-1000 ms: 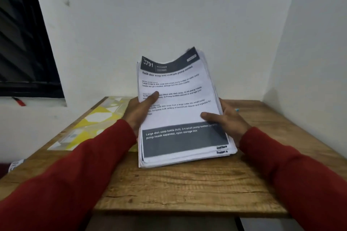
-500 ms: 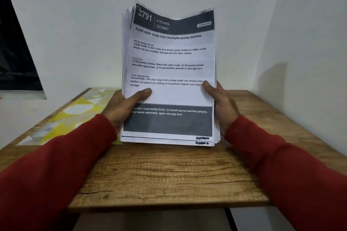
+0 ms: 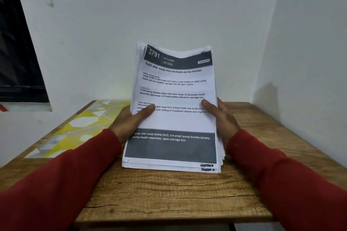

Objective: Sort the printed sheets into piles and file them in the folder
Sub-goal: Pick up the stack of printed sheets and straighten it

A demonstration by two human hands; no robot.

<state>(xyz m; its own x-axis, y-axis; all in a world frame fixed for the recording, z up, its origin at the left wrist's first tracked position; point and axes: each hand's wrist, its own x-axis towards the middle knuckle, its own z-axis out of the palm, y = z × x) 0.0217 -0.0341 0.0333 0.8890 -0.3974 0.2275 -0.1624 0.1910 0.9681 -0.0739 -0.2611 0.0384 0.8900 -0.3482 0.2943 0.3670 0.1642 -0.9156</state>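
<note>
**Both hands hold the stack upright on the bench**

We see the left hand [image 3: 129, 120] gripping the left edge of the stack of printed sheets [image 3: 174, 107], its thumb laid across the front page, fingers hidden behind. The right hand [image 3: 221, 116] grips the right edge the same way, thumb on the text. Both wear red sleeves [image 3: 62, 180].

The stack stands nearly upright, tilted slightly back, its lower edge resting on the wooden bench [image 3: 169, 197] near the middle. The top page carries a dark header reading "3791 KITCHEN". The upper left corner is fanned and dog-eared.

Left of the hands, a yellow and white patterned folder [image 3: 80, 127] lies flat on the bench; the left hand and stack cover its right edge. White walls [image 3: 169, 5] close in behind and to the right. A dark window [image 3: 16, 52] sits at far left.
</note>
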